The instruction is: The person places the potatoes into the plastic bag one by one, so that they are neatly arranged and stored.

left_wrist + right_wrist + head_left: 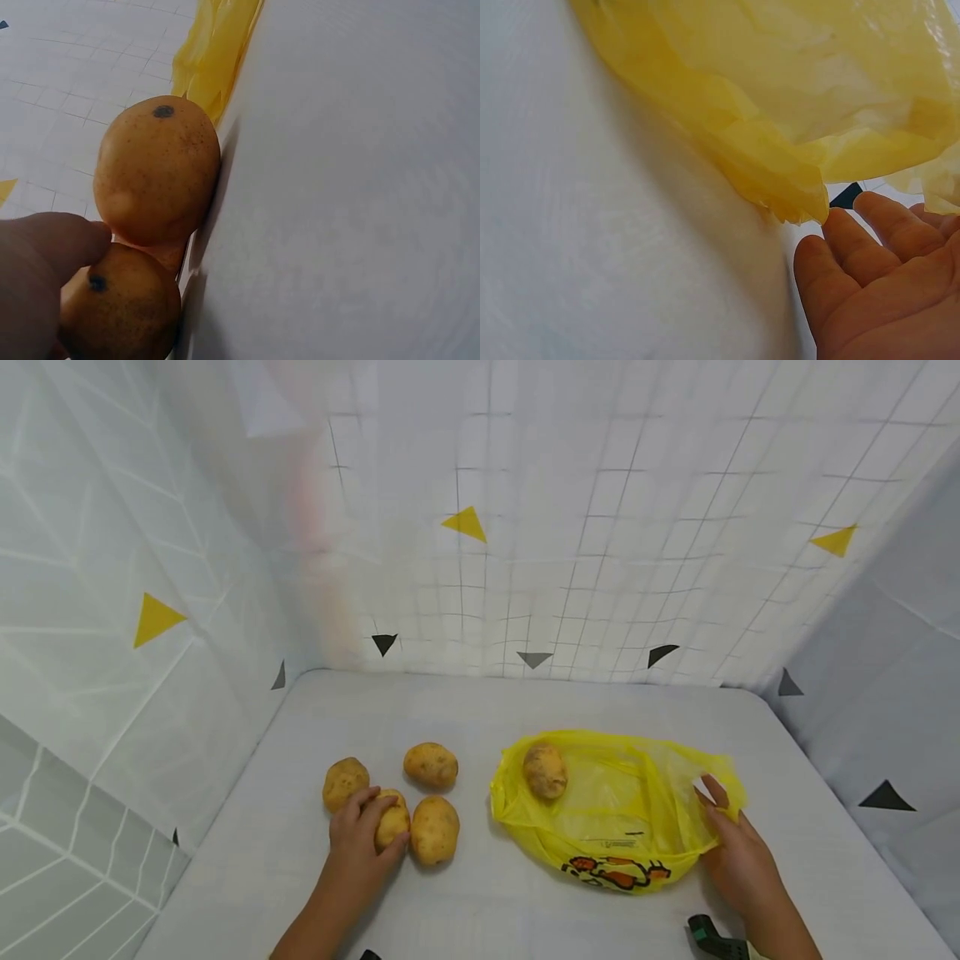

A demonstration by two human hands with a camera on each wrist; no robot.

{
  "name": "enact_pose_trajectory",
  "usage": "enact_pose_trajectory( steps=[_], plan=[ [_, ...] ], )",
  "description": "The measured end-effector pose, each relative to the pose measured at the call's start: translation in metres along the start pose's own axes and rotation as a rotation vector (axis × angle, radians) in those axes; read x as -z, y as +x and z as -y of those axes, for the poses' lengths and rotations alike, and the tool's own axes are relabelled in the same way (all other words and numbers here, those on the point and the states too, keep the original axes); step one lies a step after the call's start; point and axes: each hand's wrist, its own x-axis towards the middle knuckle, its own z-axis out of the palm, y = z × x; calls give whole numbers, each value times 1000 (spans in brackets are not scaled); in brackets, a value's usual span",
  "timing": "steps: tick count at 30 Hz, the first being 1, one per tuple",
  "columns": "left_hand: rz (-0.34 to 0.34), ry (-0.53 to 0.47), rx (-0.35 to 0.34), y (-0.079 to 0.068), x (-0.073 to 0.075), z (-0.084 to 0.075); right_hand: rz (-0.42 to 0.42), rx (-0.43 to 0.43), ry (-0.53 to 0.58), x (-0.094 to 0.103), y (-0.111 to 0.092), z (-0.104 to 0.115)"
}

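My left hand (356, 843) grips a potato (393, 820) on the table, fingers over its far side and thumb at its near side. In the left wrist view the thumb lies against this held potato (124, 307), right beside a larger potato (157, 169). That larger potato (435, 831) sits just to the right in the head view. A yellow plastic bag (600, 852) lies spread with its mouth upward, one potato (545, 771) inside at the left. At the bag's right end is my right hand (742, 860), its fingers extended at the handle edge.
Another potato (345, 783) lies left of the left hand, and one more (431, 766) lies farther back. White sheets with grid lines and triangles (467, 524) enclose the table (480, 910) at the back and sides. A dark green-black device (716, 937) sits by the right wrist.
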Motion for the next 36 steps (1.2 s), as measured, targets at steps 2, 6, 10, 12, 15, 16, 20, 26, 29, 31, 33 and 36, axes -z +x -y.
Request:
enact_pose_trajectory(
  steps=[2, 6, 10, 12, 15, 16, 20, 26, 29, 31, 33, 36],
  plan=[
    [-13, 1, 1, 1, 2, -1, -8, -1, 2, 0, 0, 0],
    [-33, -3, 28, 2, 8, -4, -26, -33, -12, -2, -2, -1],
    [-16, -5, 61, 3, 13, -4, -27, -49, 6, -4, -2, -1],
    [-7, -4, 66, 4, 13, -3, -26, -42, 11, -5, -2, -2],
    [-11, -9, 60, 4, 14, -3, -20, -23, 11, -6, -2, -2],
    [-12, -13, 59, 4, 14, -3, -16, -16, 6, -6, -2, -2],
    [-12, -36, 69, 4, 13, -5, 9, 30, -19, -5, -1, -1],
    [-9, -66, 88, 8, 12, -3, 37, 77, -45, -3, 0, 2],
    [-11, -79, 88, 10, 14, -6, 33, 87, -58, -3, 0, 2],
    [-10, -86, 88, 12, 15, -8, 27, 90, -62, -3, -1, 2],
    [-3, -97, 92, 13, 17, -11, 29, 99, -64, -3, -1, 2],
    [20, -110, 90, 15, 18, -15, 39, 110, -64, -4, -2, 2]
  ],
)
